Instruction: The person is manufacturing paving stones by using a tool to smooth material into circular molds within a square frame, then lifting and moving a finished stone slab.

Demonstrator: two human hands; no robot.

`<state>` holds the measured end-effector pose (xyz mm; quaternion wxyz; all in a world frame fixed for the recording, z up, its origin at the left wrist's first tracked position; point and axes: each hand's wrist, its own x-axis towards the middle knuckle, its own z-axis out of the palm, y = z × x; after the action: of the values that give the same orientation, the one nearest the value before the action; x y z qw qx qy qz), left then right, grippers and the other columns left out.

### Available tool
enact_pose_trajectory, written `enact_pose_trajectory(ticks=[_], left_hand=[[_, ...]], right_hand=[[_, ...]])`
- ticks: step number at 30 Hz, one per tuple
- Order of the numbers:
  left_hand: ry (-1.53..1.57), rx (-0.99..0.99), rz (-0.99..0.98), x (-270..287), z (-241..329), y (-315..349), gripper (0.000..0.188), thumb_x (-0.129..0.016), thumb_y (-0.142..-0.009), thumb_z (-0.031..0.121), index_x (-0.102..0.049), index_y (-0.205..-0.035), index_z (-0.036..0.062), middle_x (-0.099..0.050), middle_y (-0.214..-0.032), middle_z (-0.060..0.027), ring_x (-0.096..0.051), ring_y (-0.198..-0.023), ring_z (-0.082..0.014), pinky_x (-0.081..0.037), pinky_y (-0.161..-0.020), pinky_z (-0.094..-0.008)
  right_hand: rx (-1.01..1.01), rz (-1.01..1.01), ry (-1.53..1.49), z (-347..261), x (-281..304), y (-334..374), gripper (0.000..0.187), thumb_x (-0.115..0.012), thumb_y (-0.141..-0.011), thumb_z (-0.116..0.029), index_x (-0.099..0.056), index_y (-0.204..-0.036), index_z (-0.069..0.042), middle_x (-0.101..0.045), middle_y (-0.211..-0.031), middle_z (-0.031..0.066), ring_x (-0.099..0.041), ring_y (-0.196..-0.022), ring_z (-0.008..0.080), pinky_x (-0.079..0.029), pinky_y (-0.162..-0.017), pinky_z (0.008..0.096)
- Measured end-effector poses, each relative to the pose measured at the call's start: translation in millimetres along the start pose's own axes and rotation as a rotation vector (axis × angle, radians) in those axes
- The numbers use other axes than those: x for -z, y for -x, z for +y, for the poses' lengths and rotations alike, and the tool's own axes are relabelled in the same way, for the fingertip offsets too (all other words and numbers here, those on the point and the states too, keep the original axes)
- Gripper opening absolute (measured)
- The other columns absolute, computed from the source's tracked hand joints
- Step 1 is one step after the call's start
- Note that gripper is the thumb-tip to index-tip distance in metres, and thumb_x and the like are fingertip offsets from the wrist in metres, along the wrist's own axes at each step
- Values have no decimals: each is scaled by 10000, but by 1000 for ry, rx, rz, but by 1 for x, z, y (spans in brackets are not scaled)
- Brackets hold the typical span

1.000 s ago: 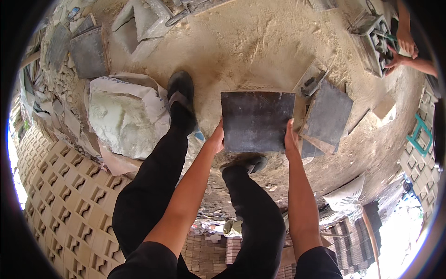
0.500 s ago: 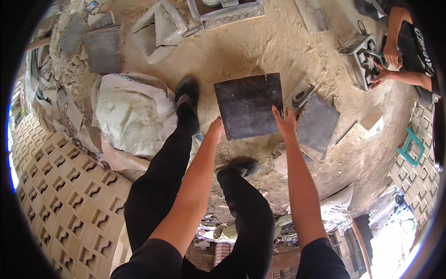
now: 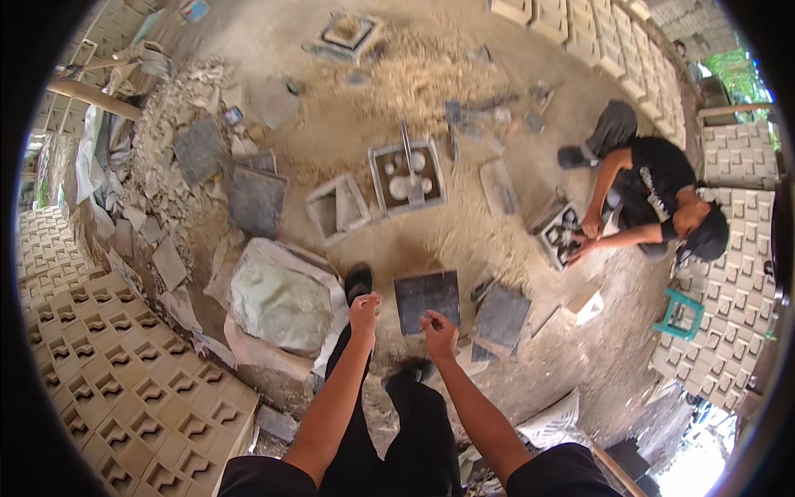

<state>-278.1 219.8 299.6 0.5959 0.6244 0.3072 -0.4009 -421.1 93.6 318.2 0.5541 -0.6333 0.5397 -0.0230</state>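
A square black board (image 3: 426, 290) lies flat on the sandy ground in front of my feet. Over its near right edge hovers my right hand (image 3: 440, 338), fingers loosely bent and apart, nothing seen in them. My left hand (image 3: 363, 316) is raised left of the board, apart from it, its fingers half curled and empty as far as I can see. Close by on the left stands an opened sack (image 3: 281, 298) of pale powder. More dark boards (image 3: 503, 313) lie stacked to the right of the black one.
Ahead is a metal frame mould (image 3: 408, 178) with round pieces inside. A co-worker (image 3: 654, 182) crouches at the right, both hands on another mould (image 3: 559, 236). Stacked patterned blocks (image 3: 124, 364) line the left; a green stool (image 3: 681, 315) stands far right. Rubble (image 3: 186, 132) lies back left.
Both hands have come away from the board's sides, and the board now rests on the ground. My view has lifted, showing more of the yard and the co-worker.
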Motion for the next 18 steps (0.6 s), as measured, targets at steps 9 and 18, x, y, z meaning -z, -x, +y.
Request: enact_pose_trajectory(ticks=[9, 18], left_hand=[[500, -171, -217, -38, 217, 19, 177, -585, -935, 303, -566, -965, 130, -633, -994, -30, -580, -976, -178, -461, -821, -380], [345, -213, -135, -50, 254, 6, 218, -599, -925, 315, -572, -1027, 124, -635, -984, -24, -595, -892, -143, -472, -765, -337]], right_hand=[[98, -71, -521, -267, -36, -54, 311, -696, -860, -114, -622, -1081, 93, -672, -848, 127, -670, -714, 175, -571, -624, 285], [21, -88, -514, -362, 3, -85, 315, -690, -868, -128, -612, -1091, 80, -662, -808, 112, -681, -657, 195, -556, -541, 269]])
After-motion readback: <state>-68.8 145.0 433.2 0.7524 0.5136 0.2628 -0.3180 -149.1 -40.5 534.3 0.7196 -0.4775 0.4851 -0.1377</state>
